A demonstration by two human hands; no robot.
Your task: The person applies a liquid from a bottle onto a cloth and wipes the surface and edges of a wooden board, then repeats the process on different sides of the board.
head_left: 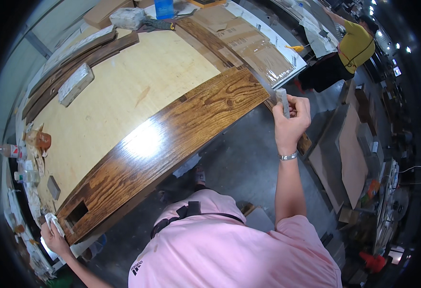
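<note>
A long brown stained wooden board (191,115) lies aslant along the near edge of the worktable, glossy under a bright reflection. Toward its left end there is a rectangular cut-out. My left hand (53,238) is at that end, its fingers closed on a crumpled white cloth (52,222) beside the board's corner. Raised just past the right end, my right hand (293,121) pinches a thin grey sanding block (282,100) upright between thumb and fingers. The block appears apart from the board.
The pale plywood tabletop (124,91) carries dark wooden strips (102,54), a wrapped white block (76,85), an orange-brown pot (39,139), bottles (12,151) and a small grey block (53,187). Cardboard (241,41) covers the far right. Panels (340,149) lean at right; a person in yellow (356,45) stands beyond.
</note>
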